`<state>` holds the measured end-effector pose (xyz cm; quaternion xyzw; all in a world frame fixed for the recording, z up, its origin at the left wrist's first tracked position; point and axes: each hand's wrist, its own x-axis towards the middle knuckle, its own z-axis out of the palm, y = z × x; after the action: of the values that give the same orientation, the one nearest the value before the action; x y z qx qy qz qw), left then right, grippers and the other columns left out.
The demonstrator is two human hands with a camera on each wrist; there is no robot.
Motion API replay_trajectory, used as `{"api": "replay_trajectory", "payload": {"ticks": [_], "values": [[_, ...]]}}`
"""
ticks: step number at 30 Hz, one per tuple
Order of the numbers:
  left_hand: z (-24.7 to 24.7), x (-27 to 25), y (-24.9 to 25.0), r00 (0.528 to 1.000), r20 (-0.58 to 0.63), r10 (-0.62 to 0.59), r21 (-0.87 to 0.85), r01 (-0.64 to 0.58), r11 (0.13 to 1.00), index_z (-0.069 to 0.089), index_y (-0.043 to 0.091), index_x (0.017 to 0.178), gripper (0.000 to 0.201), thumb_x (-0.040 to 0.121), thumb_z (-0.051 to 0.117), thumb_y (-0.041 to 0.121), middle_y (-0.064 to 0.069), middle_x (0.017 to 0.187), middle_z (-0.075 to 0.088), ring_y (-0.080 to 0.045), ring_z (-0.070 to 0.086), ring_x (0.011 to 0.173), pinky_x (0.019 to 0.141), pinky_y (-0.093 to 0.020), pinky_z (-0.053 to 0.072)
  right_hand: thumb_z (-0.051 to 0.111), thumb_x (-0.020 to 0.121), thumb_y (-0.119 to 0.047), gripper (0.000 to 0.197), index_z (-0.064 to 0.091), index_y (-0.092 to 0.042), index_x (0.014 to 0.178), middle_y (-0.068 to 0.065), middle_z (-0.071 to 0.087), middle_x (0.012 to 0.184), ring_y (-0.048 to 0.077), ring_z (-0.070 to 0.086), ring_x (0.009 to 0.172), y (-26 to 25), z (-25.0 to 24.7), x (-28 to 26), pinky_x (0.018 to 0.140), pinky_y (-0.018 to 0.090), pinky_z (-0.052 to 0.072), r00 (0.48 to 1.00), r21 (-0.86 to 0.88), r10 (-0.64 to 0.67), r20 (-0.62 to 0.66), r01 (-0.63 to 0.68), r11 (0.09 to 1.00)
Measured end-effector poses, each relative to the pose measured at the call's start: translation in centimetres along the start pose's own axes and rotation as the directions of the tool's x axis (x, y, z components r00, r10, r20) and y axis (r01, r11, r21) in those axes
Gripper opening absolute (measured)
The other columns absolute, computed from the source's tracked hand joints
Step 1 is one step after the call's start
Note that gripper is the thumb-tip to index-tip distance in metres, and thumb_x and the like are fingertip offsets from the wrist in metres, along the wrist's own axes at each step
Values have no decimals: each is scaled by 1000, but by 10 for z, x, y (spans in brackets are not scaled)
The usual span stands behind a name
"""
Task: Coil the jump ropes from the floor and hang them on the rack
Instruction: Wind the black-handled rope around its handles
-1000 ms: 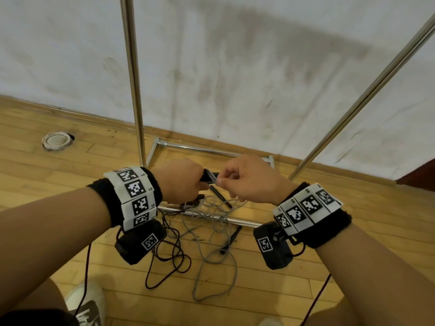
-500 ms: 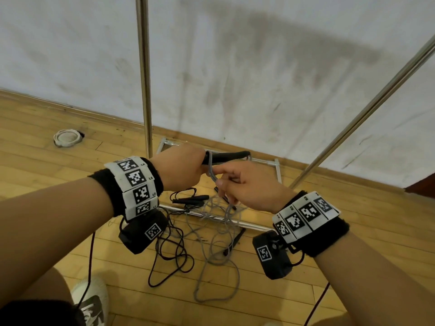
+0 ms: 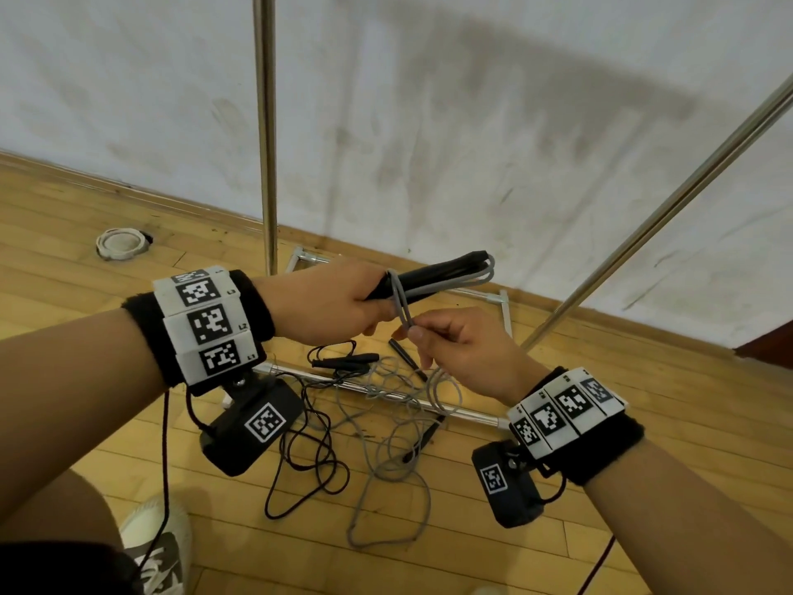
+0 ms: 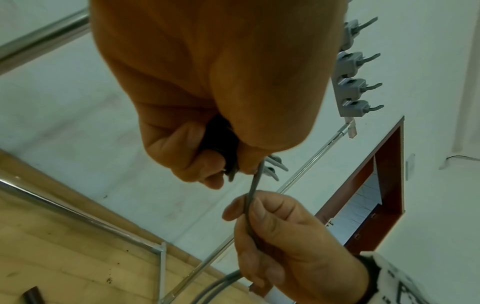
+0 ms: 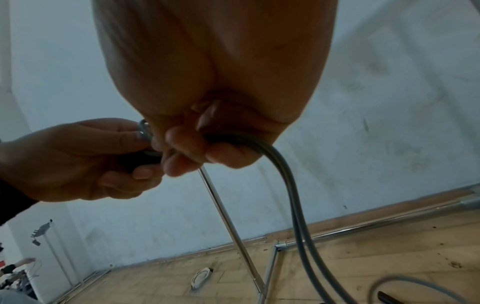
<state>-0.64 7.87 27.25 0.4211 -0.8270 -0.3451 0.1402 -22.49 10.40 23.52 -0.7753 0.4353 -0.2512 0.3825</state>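
Note:
My left hand (image 3: 339,309) grips the black handles (image 3: 433,274) of a grey jump rope, with grey cord loops (image 3: 467,279) lying along them. My right hand (image 3: 446,343) pinches the grey cord (image 3: 405,317) just below the left fist; the cord (image 5: 293,185) trails down from it to the floor. The left wrist view shows the cord (image 4: 253,197) running taut between both hands. More grey rope (image 3: 394,440) lies tangled on the floor beside a dark rope (image 3: 309,461) with black handles (image 3: 343,362). The rack's steel posts (image 3: 266,135) rise behind.
The rack's base frame (image 3: 377,395) lies on the wooden floor under the ropes, close to the white wall. A slanted steel bar (image 3: 656,212) crosses at right. A white round fitting (image 3: 122,243) sits in the floor at left. My shoe (image 3: 158,547) is at bottom left.
Both hands have risen from the floor tangle. The handles now stick out to the right of my left fist with cord looped along them, and my right hand has dropped below, pulling the cord.

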Motion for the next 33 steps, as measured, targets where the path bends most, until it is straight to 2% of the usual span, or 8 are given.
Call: {"api": "replay_trajectory", "payload": {"ticks": [8, 14, 17, 19, 23, 27, 30, 33], "values": [[2, -11, 12, 985, 172, 11, 23, -16, 1000, 55, 24, 91, 16, 101, 49, 35, 3, 72, 62, -12, 55, 59, 61, -36, 52, 59, 97, -10, 17, 73, -18, 98, -3, 72, 76, 9, 63, 63, 10, 1, -9, 60, 22, 49, 984, 147, 115, 135, -135, 980], [-1, -19, 22, 964, 255, 76, -63, -62, 996, 55, 20, 91, 15, 101, 51, 30, -2, 73, 62, -9, 53, 56, 55, -22, 45, 60, 74, -69, 42, 75, -30, 75, -4, 61, 59, 14, 55, 54, 13, 2, -16, 61, 22, 47, 969, 35, 217, 119, -222, 974], [1, -22, 25, 941, 330, 74, -61, -57, 997, 58, 21, 95, 11, 101, 53, 30, 3, 73, 60, -10, 53, 60, 58, -24, 45, 55, 98, -38, 16, 71, -40, 96, -13, 61, 81, -2, 57, 66, 22, 4, -15, 67, 12, 45, 933, 108, 231, 274, -269, 957], [4, -23, 27, 923, 378, 69, -51, -54, 997, 56, 25, 88, 13, 100, 53, 30, 3, 72, 59, -10, 52, 59, 58, -25, 45, 51, 101, -14, 26, 63, -18, 123, -16, 60, 96, -15, 57, 69, 27, 0, -11, 67, 3, 44, 901, -13, 324, 289, -334, 942], [12, -24, 30, 879, 478, 12, 78, -56, 995, 54, 21, 86, 19, 100, 53, 34, 1, 72, 56, -12, 49, 60, 60, -30, 44, 63, 94, -15, 11, 69, -23, 100, -23, 63, 74, -11, 60, 67, 19, -15, -3, 64, 8, 42, 945, -323, 142, 294, -41, 945], [21, -19, 28, 845, 528, -86, 269, -70, 961, 54, 22, 89, 21, 100, 50, 39, 2, 72, 55, -13, 49, 59, 60, -29, 44, 58, 97, -35, 16, 61, -39, 82, -10, 61, 72, 5, 55, 67, 9, -19, -2, 63, 24, 43, 957, -381, 112, 267, -2, 925], [28, -15, 24, 844, 513, -158, 382, -60, 922, 52, 25, 84, 22, 100, 48, 41, 3, 72, 56, -13, 50, 59, 59, -28, 43, 57, 97, -37, 19, 63, -26, 81, 2, 61, 72, 17, 54, 67, -1, -16, 0, 62, 30, 41, 964, -406, 107, 244, 1, 914], [32, -9, 18, 860, 457, -225, 459, -12, 888, 54, 22, 86, 26, 101, 45, 41, 0, 77, 58, -14, 52, 61, 57, -26, 43, 56, 97, -36, 29, 65, -15, 81, 0, 59, 68, 10, 49, 61, -9, -10, 4, 58, 25, 37, 979, -425, 98, 180, -12, 905]]}}
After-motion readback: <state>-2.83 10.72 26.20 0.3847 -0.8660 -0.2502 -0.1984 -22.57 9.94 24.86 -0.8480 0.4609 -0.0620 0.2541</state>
